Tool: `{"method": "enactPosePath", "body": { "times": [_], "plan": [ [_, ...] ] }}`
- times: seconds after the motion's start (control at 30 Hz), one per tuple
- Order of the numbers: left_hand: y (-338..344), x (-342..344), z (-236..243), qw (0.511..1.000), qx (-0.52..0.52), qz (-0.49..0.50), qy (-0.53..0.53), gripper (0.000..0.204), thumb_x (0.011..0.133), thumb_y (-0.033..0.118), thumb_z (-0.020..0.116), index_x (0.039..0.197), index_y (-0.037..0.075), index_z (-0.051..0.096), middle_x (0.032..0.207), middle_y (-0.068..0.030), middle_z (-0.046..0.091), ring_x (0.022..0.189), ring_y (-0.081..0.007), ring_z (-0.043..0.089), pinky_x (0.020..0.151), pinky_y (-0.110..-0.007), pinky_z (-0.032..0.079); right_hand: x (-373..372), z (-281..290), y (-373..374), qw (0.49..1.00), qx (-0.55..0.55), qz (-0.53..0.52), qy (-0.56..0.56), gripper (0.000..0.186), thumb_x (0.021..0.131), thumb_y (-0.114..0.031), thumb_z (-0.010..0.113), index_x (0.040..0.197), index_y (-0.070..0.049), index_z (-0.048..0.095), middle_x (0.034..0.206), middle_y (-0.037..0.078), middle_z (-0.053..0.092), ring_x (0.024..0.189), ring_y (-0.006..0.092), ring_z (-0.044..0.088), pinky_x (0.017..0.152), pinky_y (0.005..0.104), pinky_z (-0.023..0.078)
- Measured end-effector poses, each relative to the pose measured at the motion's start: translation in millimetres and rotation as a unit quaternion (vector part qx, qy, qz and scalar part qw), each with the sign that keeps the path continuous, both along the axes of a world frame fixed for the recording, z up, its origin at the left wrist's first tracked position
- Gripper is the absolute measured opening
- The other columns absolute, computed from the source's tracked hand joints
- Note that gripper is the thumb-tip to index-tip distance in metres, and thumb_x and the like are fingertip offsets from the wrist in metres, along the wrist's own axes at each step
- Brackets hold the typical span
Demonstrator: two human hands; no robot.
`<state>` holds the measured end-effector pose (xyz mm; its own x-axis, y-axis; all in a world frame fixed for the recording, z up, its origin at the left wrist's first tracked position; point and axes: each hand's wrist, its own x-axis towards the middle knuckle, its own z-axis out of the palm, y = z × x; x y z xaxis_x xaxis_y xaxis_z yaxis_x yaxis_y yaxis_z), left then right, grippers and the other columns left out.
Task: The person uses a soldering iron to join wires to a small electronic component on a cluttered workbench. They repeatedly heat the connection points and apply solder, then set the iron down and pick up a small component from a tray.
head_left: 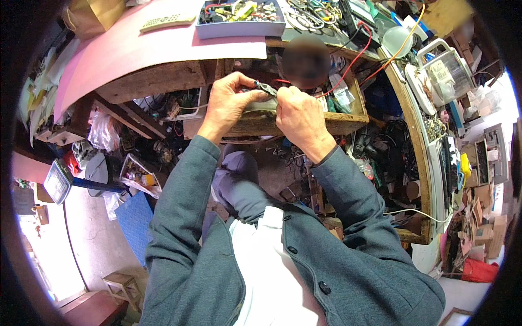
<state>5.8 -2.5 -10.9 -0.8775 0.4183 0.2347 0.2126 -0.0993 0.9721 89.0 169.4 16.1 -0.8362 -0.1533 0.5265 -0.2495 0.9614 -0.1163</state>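
Note:
My left hand (225,106) is raised above an open wooden drawer (239,127). Its thumb and forefinger pinch a small grey metallic piece (266,89) with a dark bluish end. Close beside it, my right hand (303,117) is closed, its fingers curled at the other end of the same piece. Fingers cover part of the piece, so its exact kind does not show. A short red strip, perhaps a wire, shows just above the right hand's fingertips.
A blue-grey box (241,27) of small parts and a remote control (167,22) lie on the pink-covered bench (125,65). Red and orange wires hang over the drawer's right side. A clear plastic container (447,76) stands at right. Loose cables fill the space beneath.

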Motion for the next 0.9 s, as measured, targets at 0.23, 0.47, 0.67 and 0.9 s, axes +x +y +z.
{"method": "enactPosePath", "body": {
  "times": [0.23, 0.47, 0.67, 0.9],
  "plan": [
    [-1.0, -1.6, -0.5, 1.000, -0.008, -0.002, -0.003, 0.017, 0.081, 0.003, 0.079, 0.094, 0.002, 0.067, 0.091, -0.0042, 0.071, 0.081, -0.0092, 0.065, 0.075, -0.025, 0.054, 0.1, -1.6, 0.2, 1.000, 0.022, -0.006, -0.006, 0.006, 0.083, -0.006, 0.058, 0.082, -0.004, 0.053, 0.074, 0.017, 0.060, 0.065, 0.0345, 0.066, 0.057, 0.0448, 0.055],
    [-1.1, -3.1, 3.0, 0.998, 0.020, -0.032, -0.045, 0.019, 0.082, 0.005, 0.079, 0.097, 0.001, 0.069, 0.091, -0.0048, 0.072, 0.082, -0.0092, 0.064, 0.076, -0.026, 0.053, -2.0, -3.4, 6.1, 1.000, -0.007, 0.008, -0.011, 0.007, 0.082, -0.007, 0.059, 0.083, -0.004, 0.053, 0.074, 0.017, 0.060, 0.067, 0.0370, 0.065, 0.059, 0.0473, 0.054],
    [-3.5, -1.0, 9.3, 0.991, 0.055, -0.066, -0.100, 0.022, 0.085, 0.006, 0.075, 0.105, 0.000, 0.069, 0.096, -0.0062, 0.073, 0.087, -0.0118, 0.067, 0.081, -0.027, 0.054, -8.4, -1.7, 14.2, 0.991, -0.113, 0.067, -0.031, 0.011, 0.081, -0.006, 0.059, 0.078, -0.002, 0.050, 0.072, 0.020, 0.058, 0.071, 0.0421, 0.062, 0.063, 0.0504, 0.049],
    [-7.4, -5.7, 8.9, 0.968, 0.127, -0.153, -0.153, 0.023, 0.093, 0.004, 0.066, 0.115, -0.002, 0.064, 0.107, -0.0101, 0.071, 0.097, -0.0192, 0.070, 0.089, -0.033, 0.057, -13.2, 2.9, 18.2, 0.974, -0.188, 0.088, -0.090, 0.013, 0.080, -0.007, 0.061, 0.076, 0.000, 0.050, 0.071, 0.022, 0.057, 0.072, 0.0427, 0.061, 0.062, 0.0488, 0.047]
  ]
}}
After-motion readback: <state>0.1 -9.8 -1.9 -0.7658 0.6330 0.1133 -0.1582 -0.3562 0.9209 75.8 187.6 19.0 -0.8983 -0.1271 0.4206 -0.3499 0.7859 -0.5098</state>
